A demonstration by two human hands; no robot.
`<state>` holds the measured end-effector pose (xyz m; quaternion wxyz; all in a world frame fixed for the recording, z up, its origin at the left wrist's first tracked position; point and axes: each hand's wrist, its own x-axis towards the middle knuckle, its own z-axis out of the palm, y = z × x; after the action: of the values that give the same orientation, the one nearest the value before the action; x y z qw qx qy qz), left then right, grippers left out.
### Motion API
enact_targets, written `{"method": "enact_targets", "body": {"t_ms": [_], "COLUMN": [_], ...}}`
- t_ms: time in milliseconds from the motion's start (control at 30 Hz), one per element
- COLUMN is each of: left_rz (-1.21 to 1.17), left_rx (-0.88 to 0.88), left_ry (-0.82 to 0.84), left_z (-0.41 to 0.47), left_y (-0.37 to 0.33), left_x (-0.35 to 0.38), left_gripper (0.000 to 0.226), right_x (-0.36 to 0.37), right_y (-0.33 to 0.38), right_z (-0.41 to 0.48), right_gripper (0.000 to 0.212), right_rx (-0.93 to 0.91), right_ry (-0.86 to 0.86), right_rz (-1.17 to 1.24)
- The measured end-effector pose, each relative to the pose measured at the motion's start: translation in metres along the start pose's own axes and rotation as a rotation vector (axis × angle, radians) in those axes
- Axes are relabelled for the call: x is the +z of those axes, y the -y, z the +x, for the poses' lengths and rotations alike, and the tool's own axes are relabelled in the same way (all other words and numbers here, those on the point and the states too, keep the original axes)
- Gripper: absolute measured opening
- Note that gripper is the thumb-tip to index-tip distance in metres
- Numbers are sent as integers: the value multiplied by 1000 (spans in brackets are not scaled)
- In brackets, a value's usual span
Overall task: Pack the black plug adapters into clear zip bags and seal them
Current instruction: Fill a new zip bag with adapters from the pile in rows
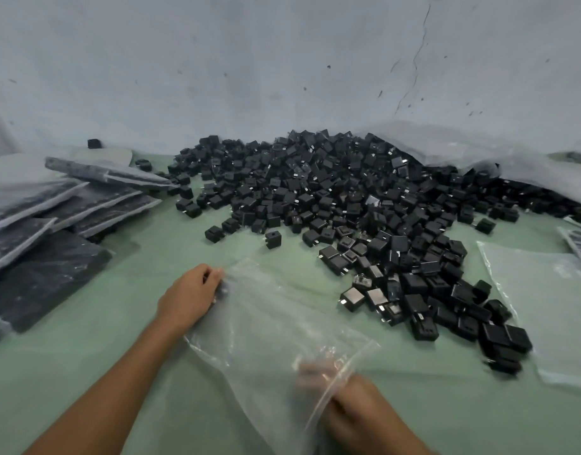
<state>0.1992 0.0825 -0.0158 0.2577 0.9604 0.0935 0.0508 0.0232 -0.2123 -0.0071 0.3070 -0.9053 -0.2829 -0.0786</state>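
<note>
**Ana:** Head view first: where is the bag in hand?

**Ben:** A clear zip bag lies on the green table at about six o'clock of the frame, flat and, as far as I can see, empty. The left hand pinches its far corner at nine o'clock of the bag, fingers closed on the film. The right hand is at five o'clock of the bag, at the zip edge; it is blurred, and some fingers seem to be inside the mouth, but whether it actually grips the film I cannot tell.

**Ana:** And the adapters?

**Ben:** The heap of black plug adapters spreads from twelve o'clock down to three o'clock, its nearest pieces just beside the bag. Filled bags are stacked at nine o'clock, and a spare empty bag lies at three o'clock.

**Ana:** How will it all handle?

**Ben:** My guess is the film is light, limp and slippery, so it wants holding by the stiffer zip lips, one hand on each side, to keep the mouth open. The adapters look hard and blocky, with small metal prongs that could snag or puncture the film. Taking them by the flat faces seems best.
</note>
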Motion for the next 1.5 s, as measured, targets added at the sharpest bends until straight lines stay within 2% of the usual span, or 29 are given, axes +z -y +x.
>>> {"method": "enact_targets", "body": {"t_ms": [100,167,233,267,333,433,500,567,667,800,900,967,1033,1100,1167,1233,1367,1500], "left_rz": [-2,7,11,12,14,14,17,22,22,13,15,16,17,16,16,11,3,5], "left_rx": [6,7,4,2,4,6,1,1,5,9,10,12,12,8,9,9,9,16], "left_ry": [-22,-20,-8,-9,-12,-2,2,1,-2,5,11,11,9,8,10,14,27,26], "left_z": [2,3,3,2,2,3,3,2,3,3,5,5,6,7,7,6,3,1], "left_y": [1,0,1,1,1,0,0,0,1,1,2,3,4,4,3,2,-1,-2], "left_x": [2,3,3,4,3,3,3,3,3,2,2,3,4,4,4,4,2,1], "left_gripper": [42,42,42,42,42,43,43,43,43,43,43,43,43,42,42,42,41,40], "right_x": [-44,-67,-84,-89,-92,-78,-70,-69,-73,-87,-108,-118,-116,-102,-81,-56,-9,17], "right_y": [-15,-26,-28,-29,-37,-55,-62,-64,-65,-63,-50,-38,-26,-9,5,16,23,12], "right_z": [-53,-52,-22,-1,45,95,106,107,98,69,34,5,-27,-46,-49,-36,9,68], "right_gripper": [38,46,37,30,23,42,39,26,4,20,34,44,42,41,38,33,33,36], "right_rx": [198,327,329,306,289,259,248,225,195,298,482,558,580,611,659,678,684,666], "right_ry": [-69,-212,-292,-275,-130,218,413,474,372,114,-157,-240,-179,-20,117,172,-3,-35], "right_rz": [104,76,40,8,-164,-445,-532,-610,-585,-321,125,379,521,684,831,918,1124,1750]}}
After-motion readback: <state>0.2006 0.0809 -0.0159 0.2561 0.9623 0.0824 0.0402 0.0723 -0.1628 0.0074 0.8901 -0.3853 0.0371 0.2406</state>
